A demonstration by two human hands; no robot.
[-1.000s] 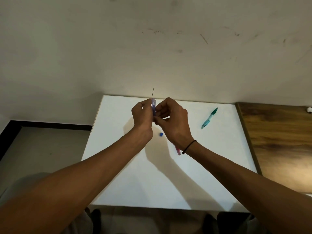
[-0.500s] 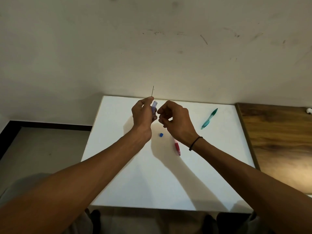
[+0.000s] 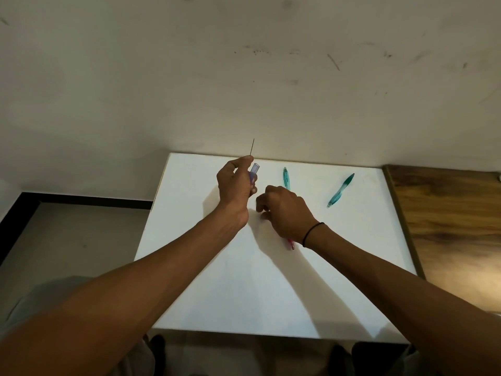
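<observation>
I am looking down at my two bare arms reaching over a white tabletop (image 3: pixel 244 294) that stands against a pale wall. My left hand (image 3: pixel 234 185) is raised near the middle of the tabletop's far edge, with its fingers curled tight round a purple pen barrel (image 3: pixel 254 172). The barrel stands almost upright, its open end up and leaning a little to the right. A thin refill (image 3: pixel 252 147), dark and fine as a needle, rises from the same hand's fingertips just left of the barrel's mouth, parallel to it and not inside it. My right hand (image 3: pixel 284 210) is lower, down at the tabletop's surface, just right of and nearer to me than the left hand. Its back faces up and its fingers are curled under. I cannot tell whether they pinch anything, because the hand hides its own fingertips. From this hand the barrel lies up and to the left, close by, so I judge that any part brought to it must rise along that upright axis. A red pen (image 3: pixel 290 244) pokes out from beneath my right wrist. One teal pen (image 3: pixel 285 177) lies just beyond my right hand, and a second teal pen (image 3: pixel 341 189) lies aslant toward the far right corner. A wooden table (image 3: pixel 447 226) adjoins the right edge.
</observation>
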